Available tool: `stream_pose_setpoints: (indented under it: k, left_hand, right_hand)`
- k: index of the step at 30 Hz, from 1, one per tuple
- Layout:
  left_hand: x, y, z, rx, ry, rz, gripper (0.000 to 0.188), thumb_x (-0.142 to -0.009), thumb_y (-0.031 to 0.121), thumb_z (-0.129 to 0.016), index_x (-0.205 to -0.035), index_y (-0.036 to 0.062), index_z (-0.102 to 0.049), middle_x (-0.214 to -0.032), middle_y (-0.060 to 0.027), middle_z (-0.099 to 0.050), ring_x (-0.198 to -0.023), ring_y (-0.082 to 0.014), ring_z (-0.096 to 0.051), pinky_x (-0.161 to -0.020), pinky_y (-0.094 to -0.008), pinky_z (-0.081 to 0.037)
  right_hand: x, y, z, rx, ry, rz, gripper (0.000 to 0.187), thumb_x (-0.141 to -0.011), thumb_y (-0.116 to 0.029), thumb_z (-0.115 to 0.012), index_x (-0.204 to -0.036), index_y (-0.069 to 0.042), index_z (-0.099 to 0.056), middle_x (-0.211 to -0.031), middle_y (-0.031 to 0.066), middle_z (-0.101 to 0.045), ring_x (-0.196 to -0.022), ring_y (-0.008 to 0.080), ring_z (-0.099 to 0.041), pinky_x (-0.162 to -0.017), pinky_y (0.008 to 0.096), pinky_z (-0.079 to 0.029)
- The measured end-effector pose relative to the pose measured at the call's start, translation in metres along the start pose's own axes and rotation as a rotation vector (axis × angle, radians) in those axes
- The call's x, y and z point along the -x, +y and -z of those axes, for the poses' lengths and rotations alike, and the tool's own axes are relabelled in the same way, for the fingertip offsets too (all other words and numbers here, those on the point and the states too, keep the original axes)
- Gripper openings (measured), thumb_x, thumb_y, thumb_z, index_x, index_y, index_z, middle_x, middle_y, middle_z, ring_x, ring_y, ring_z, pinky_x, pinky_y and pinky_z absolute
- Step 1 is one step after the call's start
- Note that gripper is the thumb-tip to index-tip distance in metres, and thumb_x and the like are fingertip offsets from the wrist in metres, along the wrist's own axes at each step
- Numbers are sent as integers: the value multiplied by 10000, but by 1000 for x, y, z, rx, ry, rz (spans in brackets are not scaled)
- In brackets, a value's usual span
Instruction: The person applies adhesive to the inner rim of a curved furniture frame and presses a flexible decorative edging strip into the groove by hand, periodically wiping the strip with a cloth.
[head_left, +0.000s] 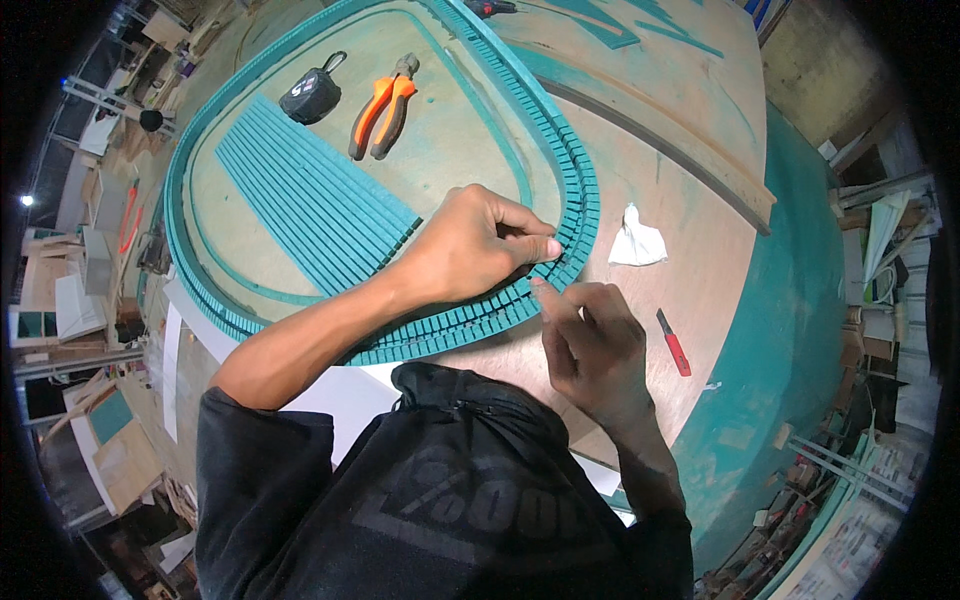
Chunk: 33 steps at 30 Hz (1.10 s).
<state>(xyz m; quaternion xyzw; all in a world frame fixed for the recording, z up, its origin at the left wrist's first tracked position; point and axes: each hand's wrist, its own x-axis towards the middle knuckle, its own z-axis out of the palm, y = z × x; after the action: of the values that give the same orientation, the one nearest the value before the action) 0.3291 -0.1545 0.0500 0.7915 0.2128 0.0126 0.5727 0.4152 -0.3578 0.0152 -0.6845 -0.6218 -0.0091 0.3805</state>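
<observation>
A teal slotted strip (580,185), kerfed along its length, stands bent into a large rounded loop on a tan board. My left hand (470,245) reaches over its near right bend, with thumb and fingers closed on the strip's inner side. Just outside the same bend is my right hand (595,345), its thumb and index fingertip pressed together close to the strip. Whatever lies between those right fingertips, if anything, is too small to make out. Inside the loop, a teal grooved panel (310,195) lies left of my left hand.
Beyond the panel lie orange-and-black pliers (383,110) and a black tape measure (313,92) with a wrist loop. A small white bundle (637,240) and a red-handled knife (674,345) rest right of the loop. A long curved wooden piece (660,145) stands farther right.
</observation>
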Motion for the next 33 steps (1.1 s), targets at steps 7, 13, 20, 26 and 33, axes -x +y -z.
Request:
stream_pose_setpoints:
  k: [7, 13, 20, 26, 33]
  left_hand:
    - [0, 6, 1, 32, -34, 68, 289, -935, 215, -791, -1111, -14, -789, -898, -105, -780, -774, -109, -656, -695, -282, -531]
    - [24, 14, 10, -34, -32, 26, 285, -938, 200, -780, -1146, 5, -782, -937, -98, -780, -805, -96, -669, -720, -249, -540]
    - [23, 16, 8, -126, -41, -12, 284, -925, 139, -781, -1171, -3, -766, -963, -102, -781, -849, -114, -711, -797, -247, -590]
    - [12, 10, 6, -3, -8, 62, 303, -937, 151, -777, -1196, -5, -759, -1013, -112, -778, -893, -109, -699, -813, -259, -585]
    - [8, 8, 8, 21, -78, 109, 282, -959, 168, -757, -1186, 1, -765, -1010, -117, -783, -884, -111, -693, -803, -268, -558]
  right_hand:
    - [-1, -19, -5, 67, 26, -18, 509, -870, 21, -677, -1372, 8, -589, -974, 120, -552, -792, 252, -607, -693, 371, -530]
    - [26, -5, 37, -312, 202, -379, 340, -954, 54, -587, -1275, 18, -693, -905, 115, -631, -727, 164, -581, -649, 293, -472]
    - [121, 32, -5, -276, 316, -893, 155, -978, -80, -678, -1078, 30, -722, -895, 99, -671, -710, 151, -588, -646, 313, -482]
    - [273, 98, -92, -33, 41, -1264, 262, -910, -189, -789, -928, 6, -616, -847, 131, -652, -709, 262, -603, -675, 386, -502]
    - [314, 132, -141, -50, 281, -1171, 648, -860, -217, -831, -1371, 0, -497, -1252, 198, -586, -975, 310, -616, -804, 443, -528]
